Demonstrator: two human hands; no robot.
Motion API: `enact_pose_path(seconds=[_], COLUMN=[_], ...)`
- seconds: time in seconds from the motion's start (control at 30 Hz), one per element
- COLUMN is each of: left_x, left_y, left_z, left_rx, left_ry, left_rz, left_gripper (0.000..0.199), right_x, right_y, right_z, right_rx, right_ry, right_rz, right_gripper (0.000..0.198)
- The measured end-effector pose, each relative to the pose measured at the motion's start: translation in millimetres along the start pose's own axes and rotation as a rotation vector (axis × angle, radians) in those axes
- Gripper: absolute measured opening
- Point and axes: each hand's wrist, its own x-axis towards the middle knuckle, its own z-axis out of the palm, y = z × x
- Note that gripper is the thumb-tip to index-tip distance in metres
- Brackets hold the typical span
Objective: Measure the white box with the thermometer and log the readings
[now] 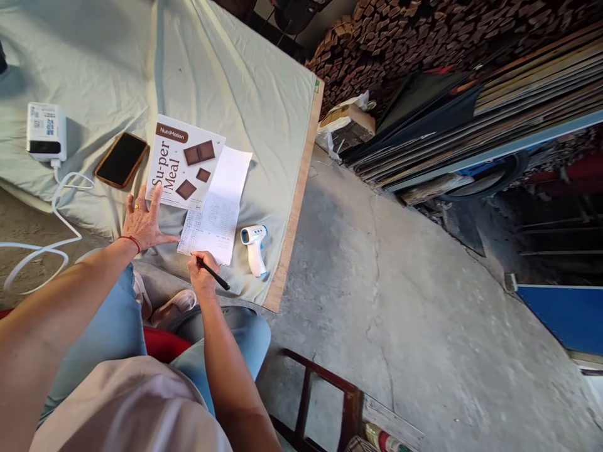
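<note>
The left hand is spread wide. Its fingertips rest on the low left corner of a flat white NutriMotion pack, and its thumb reaches the left side of a sheet of paper. The right hand pinches a black pen, with the tip at the near left corner of the paper.

The paper lies close to the near edge of the worktop, and the pack covers its far left part. It has rows of tiny marks, too small to read. A white and blue thermometer lies right of the paper, near the near right corner of the worktop. A phone with a dark screen lies just left of the pack. Farther left is a white device with a white cable plugged in. The cable hangs past the near edge. A pale cloth covers the worktop.
</note>
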Motion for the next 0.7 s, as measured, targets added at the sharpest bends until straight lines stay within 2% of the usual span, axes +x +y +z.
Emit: enact_pose_path(seconds=[0.4,0.47,0.63,0.7], left_x=[0.6,0.4,0.1,0.2], left_y=[-0.8,-0.8,0.2,0.3], left_z=[1.5,1.5,-0.1,-0.3], left_rx=[-0.035,-0.039,-0.015,-0.003], left_ry=[0.0,0.005,-0.002,0.004], left_rz=[-0.009,-0.009,-0.006,-0.003], left_gripper=[0.139,0.138,0.135,0.135], right_x=[0.3,-0.2,0.3,-0.7], right_y=[-3.6,-3.6,-0.8,0.5], right_z=[-3.1,-2.3,0.5,1.1], right_rx=[0.042,0.001,-0.088,-0.09], right_ry=[0.049,0.058,0.11,0.112], right_rz=[0.115,0.08,-0.125,-0.149], right_gripper=[0.028,0.028,0.019,0.019])
